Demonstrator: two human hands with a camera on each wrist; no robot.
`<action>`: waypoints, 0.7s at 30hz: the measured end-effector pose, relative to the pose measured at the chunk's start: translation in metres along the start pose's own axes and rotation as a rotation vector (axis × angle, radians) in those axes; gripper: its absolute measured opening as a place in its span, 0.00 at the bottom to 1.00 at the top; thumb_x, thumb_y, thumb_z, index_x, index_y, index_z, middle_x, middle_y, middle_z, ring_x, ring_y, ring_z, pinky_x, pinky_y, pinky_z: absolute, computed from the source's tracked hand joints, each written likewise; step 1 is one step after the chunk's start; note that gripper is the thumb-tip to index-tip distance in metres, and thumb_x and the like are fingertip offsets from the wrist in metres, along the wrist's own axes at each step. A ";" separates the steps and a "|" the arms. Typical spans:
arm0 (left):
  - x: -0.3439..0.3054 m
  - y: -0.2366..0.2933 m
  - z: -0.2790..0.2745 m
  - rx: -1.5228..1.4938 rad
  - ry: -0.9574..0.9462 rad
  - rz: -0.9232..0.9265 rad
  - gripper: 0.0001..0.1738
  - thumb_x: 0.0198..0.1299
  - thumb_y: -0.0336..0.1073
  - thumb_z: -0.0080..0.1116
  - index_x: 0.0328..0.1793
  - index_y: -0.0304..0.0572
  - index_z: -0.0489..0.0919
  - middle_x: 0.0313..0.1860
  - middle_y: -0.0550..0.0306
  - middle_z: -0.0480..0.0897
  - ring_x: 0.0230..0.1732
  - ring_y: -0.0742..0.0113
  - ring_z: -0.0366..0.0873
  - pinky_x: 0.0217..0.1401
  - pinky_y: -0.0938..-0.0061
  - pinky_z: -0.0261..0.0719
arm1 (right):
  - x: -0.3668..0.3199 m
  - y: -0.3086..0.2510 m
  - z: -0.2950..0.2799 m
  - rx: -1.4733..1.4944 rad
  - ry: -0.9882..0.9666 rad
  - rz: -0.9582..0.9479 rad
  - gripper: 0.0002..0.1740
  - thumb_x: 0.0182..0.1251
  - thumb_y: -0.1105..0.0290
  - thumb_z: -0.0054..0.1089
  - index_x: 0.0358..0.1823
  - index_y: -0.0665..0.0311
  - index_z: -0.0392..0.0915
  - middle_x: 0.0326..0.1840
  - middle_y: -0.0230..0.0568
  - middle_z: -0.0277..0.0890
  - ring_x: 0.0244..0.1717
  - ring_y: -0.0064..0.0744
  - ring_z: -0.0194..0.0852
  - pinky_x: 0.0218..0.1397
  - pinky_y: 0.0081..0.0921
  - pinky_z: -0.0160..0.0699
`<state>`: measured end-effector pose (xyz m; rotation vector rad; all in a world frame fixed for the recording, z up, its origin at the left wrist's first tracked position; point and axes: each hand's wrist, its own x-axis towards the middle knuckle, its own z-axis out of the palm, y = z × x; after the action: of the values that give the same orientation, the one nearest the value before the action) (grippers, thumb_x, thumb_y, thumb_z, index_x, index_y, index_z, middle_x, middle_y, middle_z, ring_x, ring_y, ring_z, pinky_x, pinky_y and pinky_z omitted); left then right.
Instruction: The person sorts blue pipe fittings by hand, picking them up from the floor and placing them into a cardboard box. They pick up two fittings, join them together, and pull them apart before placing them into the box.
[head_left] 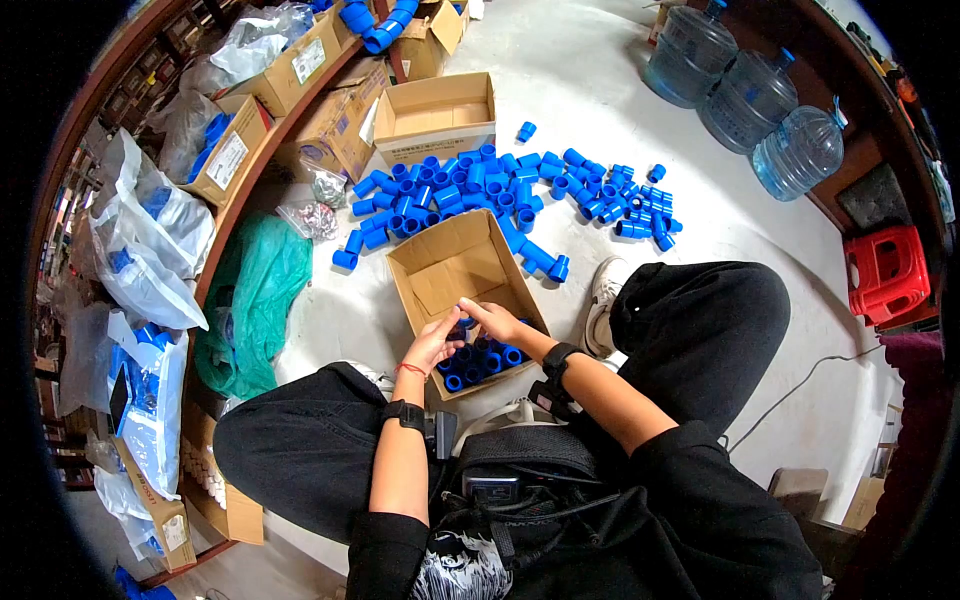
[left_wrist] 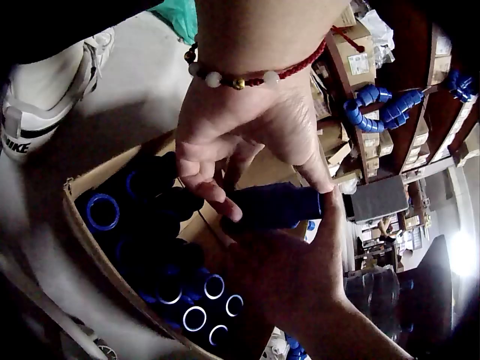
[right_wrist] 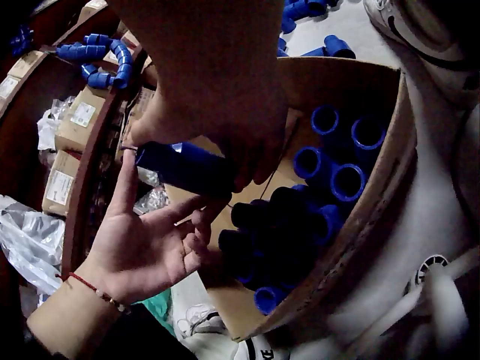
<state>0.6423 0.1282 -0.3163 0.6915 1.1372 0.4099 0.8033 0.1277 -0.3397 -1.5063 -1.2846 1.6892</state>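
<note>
Above the near cardboard box, the left hand and right hand meet at the thumbs. Between them they hold a dark blue pipe fitting, which lies sideways in both wrist views. The left thumb touches one end of the fitting, with the left hand palm up and its fingers bent near the other end. Curled right fingers grip that other end, partly in shadow, the right hand covering it. Below, blue fittings stand with open ends up at the box's near side.
Loose blue fittings are heaped on the floor beyond the box, with an empty carton behind them. Shelves with boxes and a green bag line the left. Water jugs and a red stool stand at right.
</note>
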 end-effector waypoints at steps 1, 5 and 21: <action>0.001 -0.001 -0.001 0.002 0.006 -0.002 0.25 0.50 0.58 0.50 0.43 0.46 0.71 0.31 0.66 0.75 0.26 0.77 0.70 0.24 0.89 0.66 | 0.002 0.002 0.001 0.002 0.003 0.005 0.43 0.48 0.34 0.40 0.37 0.74 0.73 0.24 0.46 0.71 0.22 0.30 0.68 0.26 0.24 0.67; -0.002 0.002 0.000 0.030 0.025 0.012 0.25 0.50 0.58 0.50 0.44 0.46 0.71 0.33 0.66 0.74 0.27 0.77 0.70 0.23 0.89 0.64 | -0.003 -0.002 0.004 0.006 0.057 -0.033 0.41 0.49 0.35 0.40 0.37 0.74 0.73 0.25 0.46 0.71 0.22 0.29 0.68 0.26 0.23 0.67; -0.011 0.013 0.006 0.244 0.088 0.076 0.31 0.48 0.63 0.47 0.48 0.48 0.71 0.38 0.68 0.72 0.24 0.80 0.67 0.18 0.90 0.58 | 0.001 0.002 0.008 -0.012 0.100 -0.060 0.41 0.51 0.36 0.37 0.36 0.74 0.73 0.26 0.48 0.71 0.28 0.32 0.69 0.30 0.25 0.66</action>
<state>0.6442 0.1292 -0.2985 0.9400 1.2597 0.3714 0.7962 0.1253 -0.3421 -1.5233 -1.2767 1.5515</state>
